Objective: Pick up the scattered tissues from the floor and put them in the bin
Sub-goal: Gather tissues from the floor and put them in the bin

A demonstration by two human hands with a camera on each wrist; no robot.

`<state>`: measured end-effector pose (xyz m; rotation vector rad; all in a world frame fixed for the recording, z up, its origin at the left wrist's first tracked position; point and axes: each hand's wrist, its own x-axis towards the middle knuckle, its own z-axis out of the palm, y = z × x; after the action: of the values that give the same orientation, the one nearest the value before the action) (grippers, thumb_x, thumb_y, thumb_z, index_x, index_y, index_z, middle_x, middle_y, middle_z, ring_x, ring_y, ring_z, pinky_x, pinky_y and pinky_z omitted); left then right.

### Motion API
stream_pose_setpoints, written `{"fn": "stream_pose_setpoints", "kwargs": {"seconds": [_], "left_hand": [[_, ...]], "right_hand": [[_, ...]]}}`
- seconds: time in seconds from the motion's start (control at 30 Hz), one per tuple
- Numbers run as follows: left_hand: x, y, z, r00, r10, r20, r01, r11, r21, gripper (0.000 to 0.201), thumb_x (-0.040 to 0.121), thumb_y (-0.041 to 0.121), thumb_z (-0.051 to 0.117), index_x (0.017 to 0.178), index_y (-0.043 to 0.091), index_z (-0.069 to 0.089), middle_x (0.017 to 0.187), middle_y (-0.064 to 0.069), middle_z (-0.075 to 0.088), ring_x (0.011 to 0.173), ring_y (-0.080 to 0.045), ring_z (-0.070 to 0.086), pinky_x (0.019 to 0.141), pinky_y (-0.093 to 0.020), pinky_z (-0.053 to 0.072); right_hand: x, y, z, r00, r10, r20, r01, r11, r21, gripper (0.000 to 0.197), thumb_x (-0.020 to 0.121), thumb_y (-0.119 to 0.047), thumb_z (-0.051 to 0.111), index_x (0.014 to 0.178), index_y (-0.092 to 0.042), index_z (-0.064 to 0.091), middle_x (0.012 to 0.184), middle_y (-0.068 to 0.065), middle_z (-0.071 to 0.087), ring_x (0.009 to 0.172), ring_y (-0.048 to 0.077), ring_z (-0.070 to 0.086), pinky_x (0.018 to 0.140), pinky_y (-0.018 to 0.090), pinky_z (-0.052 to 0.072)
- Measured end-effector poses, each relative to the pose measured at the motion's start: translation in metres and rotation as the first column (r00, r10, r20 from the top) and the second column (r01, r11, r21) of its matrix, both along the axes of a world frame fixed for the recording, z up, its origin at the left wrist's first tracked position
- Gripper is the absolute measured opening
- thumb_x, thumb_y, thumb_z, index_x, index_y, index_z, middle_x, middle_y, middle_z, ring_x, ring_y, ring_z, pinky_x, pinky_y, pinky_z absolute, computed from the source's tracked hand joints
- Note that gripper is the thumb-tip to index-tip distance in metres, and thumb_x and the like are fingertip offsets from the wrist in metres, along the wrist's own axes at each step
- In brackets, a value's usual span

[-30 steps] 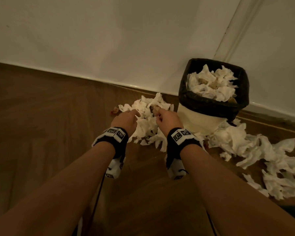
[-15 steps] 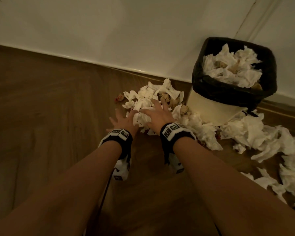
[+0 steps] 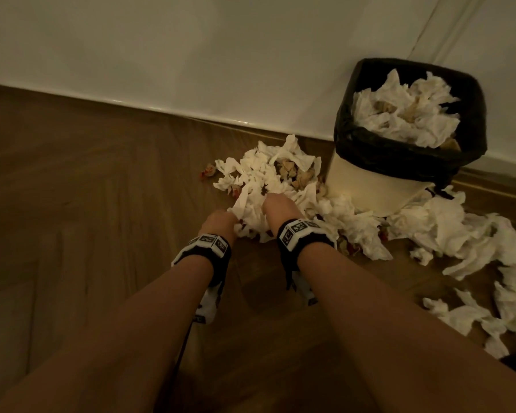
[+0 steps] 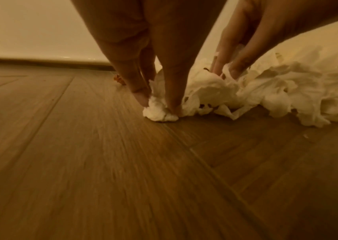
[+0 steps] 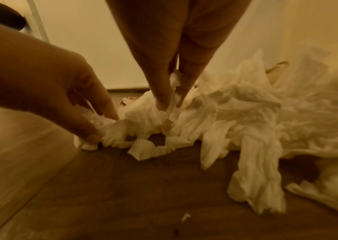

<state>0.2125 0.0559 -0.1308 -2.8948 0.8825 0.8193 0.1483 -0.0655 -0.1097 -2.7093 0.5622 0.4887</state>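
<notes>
our left hand (image 3: 219, 223) and right hand (image 3: 277, 208) each pinch a wad at the near edge of the tissues (image 3: 268, 177) on the floor (image 3: 87, 189); the bin (image 3: 411, 156) stands up-right, nearer our right hand.

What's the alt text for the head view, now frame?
Both hands, the left hand and the right hand, pinch white tissues from a heap on a wooden floor. To the right, a black-lined bin stands against the wall, already full of tissues, with more strewn around it.
</notes>
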Motion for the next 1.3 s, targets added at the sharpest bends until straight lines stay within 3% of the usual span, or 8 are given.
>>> {"fn": "stream_pose_setpoints", "kwargs": {"seconds": [0.17, 0.3, 0.43, 0.6, 0.7, 0.9, 1.03, 1.3], "left_hand": [[0.008, 0.003, -0.001, 0.977, 0.197, -0.083, -0.209, 0.964, -0.165, 0.027, 0.087, 0.013, 0.062, 0.113, 0.016, 0.065, 0.12, -0.007, 0.06, 0.109, -0.022, 0.057, 0.086, -0.027, 0.046], [0.006, 0.005, 0.002, 0.916, 0.343, -0.209, -0.4, 0.833, -0.382, 0.023, 0.081, 0.018, 0.071, 0.103, 0.017, 0.07, 0.109, -0.002, 0.064, 0.101, -0.017, 0.058, 0.081, -0.024, 0.045], [0.005, 0.001, 0.012, 0.859, 0.379, -0.344, -0.511, 0.685, -0.52, 0.017, 0.081, 0.014, 0.07, 0.098, 0.018, 0.07, 0.103, 0.002, 0.064, 0.093, -0.011, 0.055, 0.08, -0.023, 0.044], [0.005, -0.004, 0.028, 0.834, 0.321, -0.449, -0.552, 0.509, -0.661, 0.021, 0.079, 0.003, 0.069, 0.094, 0.017, 0.066, 0.101, -0.001, 0.066, 0.096, -0.013, 0.059, 0.085, -0.027, 0.048], [0.006, -0.008, 0.038, 0.822, 0.277, -0.498, -0.57, 0.403, -0.716, 0.028, 0.078, -0.002, 0.069, 0.096, 0.018, 0.063, 0.103, -0.002, 0.064, 0.098, -0.017, 0.061, 0.087, -0.033, 0.052], [0.004, -0.013, 0.059, 0.842, 0.209, -0.497, -0.539, 0.282, -0.794, 0.037, 0.079, 0.001, 0.068, 0.103, 0.028, 0.062, 0.094, 0.011, 0.065, 0.085, -0.001, 0.061, 0.057, -0.009, 0.05], [0.009, -0.016, 0.076, 0.875, 0.209, -0.437, -0.48, 0.245, -0.843, 0.033, 0.081, 0.001, 0.066, 0.097, 0.029, 0.065, 0.09, 0.011, 0.067, 0.087, -0.005, 0.062, 0.073, -0.017, 0.05], [0.015, -0.038, 0.127, 0.926, 0.184, -0.329, -0.348, 0.082, -0.934, 0.029, 0.082, -0.003, 0.063, 0.1, 0.018, 0.066, 0.083, 0.01, 0.066, 0.072, 0.007, 0.062, 0.066, -0.008, 0.048]], "right_hand": [[-0.004, -0.016, 0.006, 0.953, -0.262, 0.153, 0.225, 0.949, 0.221, 0.026, 0.093, -0.006, 0.049, 0.114, -0.006, 0.066, 0.126, 0.012, 0.059, 0.118, 0.026, 0.053, 0.101, 0.029, 0.04], [-0.013, -0.031, 0.007, 0.769, -0.597, 0.229, 0.418, 0.74, 0.527, 0.018, 0.087, -0.008, 0.063, 0.102, -0.011, 0.072, 0.117, 0.006, 0.066, 0.111, 0.019, 0.058, 0.097, 0.025, 0.042], [-0.025, -0.038, 0.006, 0.629, -0.755, 0.186, 0.416, 0.529, 0.74, 0.018, 0.085, -0.009, 0.065, 0.1, -0.012, 0.073, 0.112, 0.005, 0.068, 0.085, 0.01, 0.06, 0.077, 0.017, 0.049], [-0.032, -0.042, 0.019, 0.532, -0.837, 0.128, 0.327, 0.343, 0.881, 0.018, 0.083, -0.003, 0.066, 0.099, -0.006, 0.072, 0.112, 0.012, 0.068, 0.104, 0.023, 0.063, 0.094, 0.036, 0.051], [-0.031, -0.046, 0.031, 0.513, -0.845, 0.151, 0.279, 0.33, 0.902, 0.018, 0.082, -0.002, 0.067, 0.099, -0.006, 0.072, 0.111, 0.01, 0.068, 0.103, 0.02, 0.063, 0.093, 0.032, 0.051], [-0.025, -0.05, 0.058, 0.499, -0.838, 0.22, 0.215, 0.365, 0.906, 0.017, 0.081, -0.005, 0.068, 0.08, -0.02, 0.073, 0.095, 0.007, 0.071, 0.097, 0.024, 0.066, 0.088, 0.036, 0.053], [-0.016, -0.05, 0.079, 0.461, -0.827, 0.321, 0.154, 0.431, 0.889, 0.015, 0.081, -0.004, 0.069, 0.08, -0.019, 0.074, 0.077, -0.006, 0.069, 0.083, 0.014, 0.066, 0.082, 0.028, 0.054], [-0.004, -0.054, 0.128, 0.362, -0.821, 0.442, -0.015, 0.469, 0.883, 0.014, 0.081, -0.001, 0.067, 0.092, -0.007, 0.074, 0.074, -0.006, 0.069, 0.065, -0.003, 0.064, 0.062, 0.01, 0.05]]}}
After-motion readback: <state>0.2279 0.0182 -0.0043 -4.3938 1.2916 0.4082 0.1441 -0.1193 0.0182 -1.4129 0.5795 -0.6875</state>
